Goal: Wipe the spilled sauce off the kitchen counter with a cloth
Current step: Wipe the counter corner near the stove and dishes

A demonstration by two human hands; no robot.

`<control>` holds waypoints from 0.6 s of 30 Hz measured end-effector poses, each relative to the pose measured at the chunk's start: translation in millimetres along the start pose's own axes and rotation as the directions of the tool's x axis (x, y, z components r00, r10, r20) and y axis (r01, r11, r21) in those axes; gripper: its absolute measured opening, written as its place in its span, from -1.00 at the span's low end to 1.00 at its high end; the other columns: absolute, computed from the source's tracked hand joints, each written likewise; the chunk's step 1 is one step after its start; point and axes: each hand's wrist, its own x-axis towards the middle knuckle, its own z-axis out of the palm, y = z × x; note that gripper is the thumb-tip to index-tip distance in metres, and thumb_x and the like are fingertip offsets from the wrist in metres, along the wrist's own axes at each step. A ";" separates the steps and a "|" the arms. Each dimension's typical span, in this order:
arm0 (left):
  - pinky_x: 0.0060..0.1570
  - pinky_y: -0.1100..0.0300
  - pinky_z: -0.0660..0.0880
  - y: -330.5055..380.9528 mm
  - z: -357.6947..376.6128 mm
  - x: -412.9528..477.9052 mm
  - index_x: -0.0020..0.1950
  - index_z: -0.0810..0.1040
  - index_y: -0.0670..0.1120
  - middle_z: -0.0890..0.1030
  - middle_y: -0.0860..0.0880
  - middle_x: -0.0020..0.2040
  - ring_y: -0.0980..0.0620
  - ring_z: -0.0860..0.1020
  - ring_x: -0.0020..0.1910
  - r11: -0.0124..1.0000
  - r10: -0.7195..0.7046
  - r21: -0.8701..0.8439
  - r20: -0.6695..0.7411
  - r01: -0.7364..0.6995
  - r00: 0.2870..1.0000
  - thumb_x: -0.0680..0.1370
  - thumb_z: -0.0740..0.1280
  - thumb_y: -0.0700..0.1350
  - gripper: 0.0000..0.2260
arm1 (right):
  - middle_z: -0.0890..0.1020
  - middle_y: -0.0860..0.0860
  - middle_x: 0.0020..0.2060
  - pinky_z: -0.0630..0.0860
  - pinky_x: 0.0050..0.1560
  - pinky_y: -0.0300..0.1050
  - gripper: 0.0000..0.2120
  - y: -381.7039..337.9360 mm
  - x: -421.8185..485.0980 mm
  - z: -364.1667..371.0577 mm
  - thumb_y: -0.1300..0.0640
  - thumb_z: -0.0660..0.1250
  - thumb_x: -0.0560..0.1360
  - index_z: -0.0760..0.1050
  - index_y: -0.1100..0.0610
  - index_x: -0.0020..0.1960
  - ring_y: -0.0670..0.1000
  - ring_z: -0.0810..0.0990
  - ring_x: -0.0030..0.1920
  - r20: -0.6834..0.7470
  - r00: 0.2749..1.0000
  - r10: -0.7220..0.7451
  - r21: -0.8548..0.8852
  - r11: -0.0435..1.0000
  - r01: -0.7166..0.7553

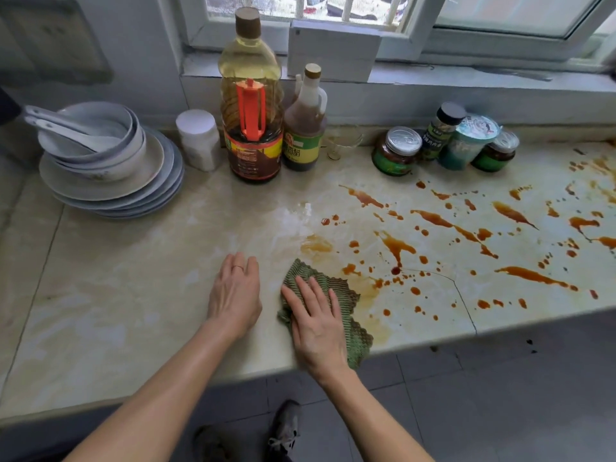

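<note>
Head view. We record the right hand laid flat on the green cloth, fingers straight and spread, pressing it onto the table near the front edge. The cloth is crumpled, and its lower corner reaches that edge.

The left hand lies at 9 o'clock of the cloth, just beside it. It rests palm down on the bare table with fingers relaxed, holding nothing. A thin ring shows on one finger.

The spilled sauce lies in brown streaks and drops from 12 to 3 o'clock of the cloth and runs to the right border of the view. A pale brown smear touches the cloth's right side.

At 10 o'clock, well apart, a stack of plates carries bowls and white spoons. At 12 o'clock, against the wall, stand a white jar, a tall oil bottle and a smaller dark bottle. At 2 o'clock a group of jars stands by the wall.
</note>
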 end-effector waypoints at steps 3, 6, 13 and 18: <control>0.47 0.06 0.06 12.5 7.6 8.2 0.51 0.02 -0.17 0.00 -0.17 0.54 -0.14 -0.01 0.52 0.999 0.048 -0.011 0.002 -0.048 0.999 0.50 0.14 -0.28 -0.41 | 0.33 -0.05 0.49 0.11 0.45 0.14 -0.50 20.1 3.0 -5.3 0.01 0.15 0.56 0.28 -0.10 0.50 0.03 0.23 0.51 0.041 0.997 -0.069 -0.008 0.998 0.070; 0.48 0.07 0.04 13.9 12.6 12.3 0.53 -0.05 -0.16 -0.05 -0.12 0.55 -0.08 -0.04 0.52 0.999 0.045 -0.018 0.022 -0.045 0.999 0.52 0.10 -0.28 -0.40 | 0.32 -0.06 0.50 0.10 0.47 0.14 -0.51 45.0 7.0 -13.6 -0.02 0.11 0.58 0.27 -0.10 0.51 0.01 0.22 0.52 0.026 1.000 0.006 -0.003 1.000 -0.006; 0.49 0.10 -0.02 7.4 15.8 11.9 0.53 -0.09 -0.16 -0.10 -0.10 0.55 -0.04 -0.09 0.53 0.998 0.048 -0.052 0.052 -0.045 0.997 0.53 0.03 -0.32 -0.41 | 0.27 0.00 0.52 0.00 0.49 0.14 -0.38 33.9 8.4 -13.9 0.16 0.21 0.54 0.13 -0.04 0.56 0.06 0.17 0.54 -0.024 0.996 0.091 0.024 0.996 -0.090; 0.49 0.12 -0.03 5.2 18.0 11.5 0.53 -0.04 -0.16 -0.06 -0.10 0.55 -0.03 -0.07 0.53 0.995 0.058 -0.081 0.031 -0.055 0.998 0.51 0.08 -0.32 -0.40 | 0.30 -0.02 0.51 0.03 0.49 0.13 -0.36 11.3 9.5 -3.5 0.21 0.28 0.51 0.18 0.03 0.55 0.02 0.18 0.53 0.009 1.000 -0.028 0.074 0.997 0.028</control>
